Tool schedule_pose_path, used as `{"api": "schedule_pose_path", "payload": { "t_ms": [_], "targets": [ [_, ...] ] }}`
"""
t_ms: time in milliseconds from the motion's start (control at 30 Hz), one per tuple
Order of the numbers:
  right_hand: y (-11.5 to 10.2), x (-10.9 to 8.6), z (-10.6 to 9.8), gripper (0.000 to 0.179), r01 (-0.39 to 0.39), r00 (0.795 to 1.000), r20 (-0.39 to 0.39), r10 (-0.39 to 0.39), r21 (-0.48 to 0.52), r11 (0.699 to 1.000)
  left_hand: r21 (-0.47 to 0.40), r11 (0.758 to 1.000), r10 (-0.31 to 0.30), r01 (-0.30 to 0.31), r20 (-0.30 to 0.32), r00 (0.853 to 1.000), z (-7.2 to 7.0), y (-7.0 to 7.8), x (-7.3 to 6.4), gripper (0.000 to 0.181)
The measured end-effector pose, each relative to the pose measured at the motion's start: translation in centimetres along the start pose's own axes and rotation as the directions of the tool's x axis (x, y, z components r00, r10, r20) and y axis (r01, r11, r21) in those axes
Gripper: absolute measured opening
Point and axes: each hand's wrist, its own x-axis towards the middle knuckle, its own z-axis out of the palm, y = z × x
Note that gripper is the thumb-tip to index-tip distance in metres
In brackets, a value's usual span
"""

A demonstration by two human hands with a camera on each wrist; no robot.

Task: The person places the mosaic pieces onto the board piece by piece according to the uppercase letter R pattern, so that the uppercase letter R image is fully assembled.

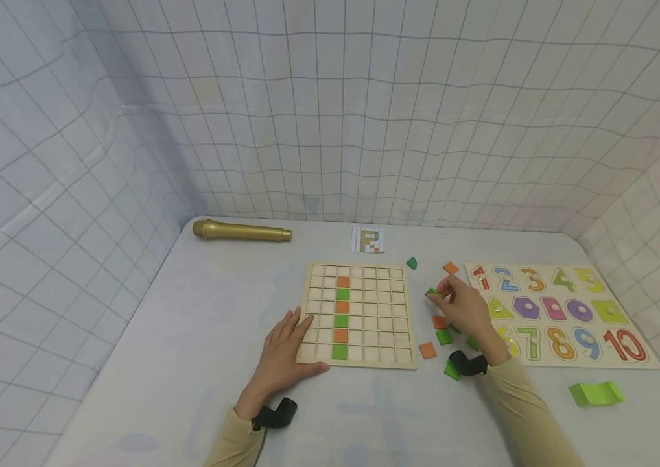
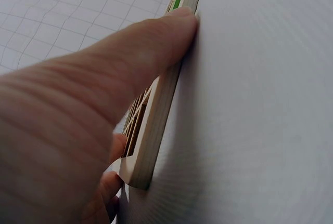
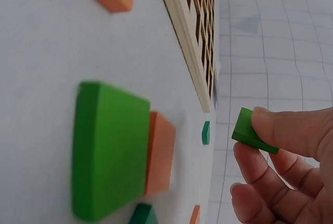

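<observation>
A wooden grid board (image 1: pixel 377 337) lies flat on the table, with orange and green square tiles alternating down one of its columns. My left hand (image 1: pixel 283 353) rests at the board's front left corner, fingers spread over the left edge. In the left wrist view the thumb (image 2: pixel 166 34) lies against the front edge. Right of the board, my right hand (image 1: pixel 464 311) pinches a green square tile (image 3: pixel 255 130) between thumb and fingers, raised off the table in the right wrist view. Below that hand lie loose tiles, among them a green tile (image 3: pixel 112 148) and an orange tile (image 3: pixel 160 154).
A small pattern card (image 1: pixel 367 239) lies behind the board. A gold microphone (image 1: pixel 242 231) is at the back left. On the right are a number-and-shape puzzle (image 1: pixel 542 318) and a curved green block (image 1: pixel 596 393). A dark green quarter-round piece (image 1: pixel 412 263) sits by the board's far corner.
</observation>
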Motion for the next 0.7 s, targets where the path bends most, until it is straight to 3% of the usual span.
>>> {"api": "schedule_pose_path", "payload": {
  "t_ms": [333,700],
  "targets": [
    [-3.5,3.0,2.4,0.021,0.158,0.987,-0.030,-0.157,0.035,0.987,0.005,1.000,0.000,0.000,-0.001,1.000,0.0,-0.1,0.0,0.096],
    [-6.7,5.8,5.1,0.015,0.172,0.980,0.094,-0.173,0.021,0.985,0.008,1.000,-0.009,0.009,0.009,1.000,0.0,0.1,0.0,0.096]
  ]
}}
